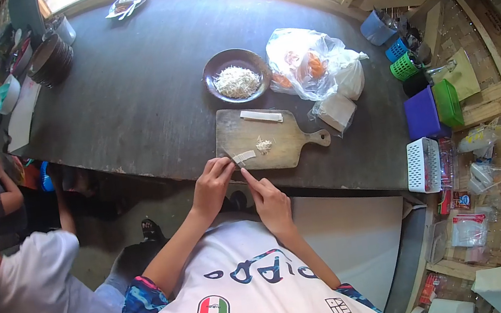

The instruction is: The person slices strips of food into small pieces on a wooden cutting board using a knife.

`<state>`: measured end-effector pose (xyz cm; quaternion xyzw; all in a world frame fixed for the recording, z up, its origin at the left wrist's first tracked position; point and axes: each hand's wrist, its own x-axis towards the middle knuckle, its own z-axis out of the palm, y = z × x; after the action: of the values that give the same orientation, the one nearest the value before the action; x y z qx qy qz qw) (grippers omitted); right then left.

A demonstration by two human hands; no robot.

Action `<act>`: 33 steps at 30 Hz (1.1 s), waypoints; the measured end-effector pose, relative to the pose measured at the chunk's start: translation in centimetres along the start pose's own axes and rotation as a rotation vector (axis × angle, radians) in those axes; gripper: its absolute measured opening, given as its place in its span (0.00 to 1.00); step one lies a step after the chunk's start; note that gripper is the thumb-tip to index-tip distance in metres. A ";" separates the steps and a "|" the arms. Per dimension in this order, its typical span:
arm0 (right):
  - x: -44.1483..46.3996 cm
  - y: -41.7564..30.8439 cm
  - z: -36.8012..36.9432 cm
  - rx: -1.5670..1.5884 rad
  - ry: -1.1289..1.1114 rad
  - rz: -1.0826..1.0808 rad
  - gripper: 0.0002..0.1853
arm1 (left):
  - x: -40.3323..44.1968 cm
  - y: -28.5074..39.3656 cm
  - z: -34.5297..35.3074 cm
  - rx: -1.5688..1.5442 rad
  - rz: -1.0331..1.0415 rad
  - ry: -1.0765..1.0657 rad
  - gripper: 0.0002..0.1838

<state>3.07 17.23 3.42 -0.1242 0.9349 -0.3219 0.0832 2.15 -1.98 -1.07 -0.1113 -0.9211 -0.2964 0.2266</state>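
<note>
A wooden cutting board [228,135] with a handle lies near the table's front edge. My left hand [209,192] is closed at the board's front left corner, its fingertips on one end of a pale, thinly sliced strip [245,156]. My right hand [270,202] grips a small knife [240,164], mostly hidden by the fingers, its blade close to the strip and the left fingertips. To the right of the strip sits a little pile of fine pale shreds [264,145]. Farther back on the board lies a whole white strip [261,116].
Behind the board, a dark bowl [210,75] holds white shreds. Right of it are a clear plastic bag [295,46] with orange things inside and a wrapped pale block [336,112]. Baskets [404,67] line the right wall. Another person [48,277] is at the left.
</note>
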 end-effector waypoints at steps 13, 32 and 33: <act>-0.4 0.3 0.0 0.013 0.004 -0.033 0.28 | 0.2 0.2 -0.5 -0.033 -0.043 -0.031 0.14; -0.4 0.6 0.2 0.021 0.029 -0.035 0.27 | 0.0 0.1 -0.6 0.013 -0.017 -0.061 0.16; -0.4 0.6 0.2 0.027 0.028 -0.045 0.27 | 0.0 0.0 -0.6 0.016 -0.016 -0.067 0.16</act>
<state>3.42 17.71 2.96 -0.1394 0.9286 -0.3378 0.0647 2.31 -2.38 -0.62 -0.1119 -0.9313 -0.2870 0.1941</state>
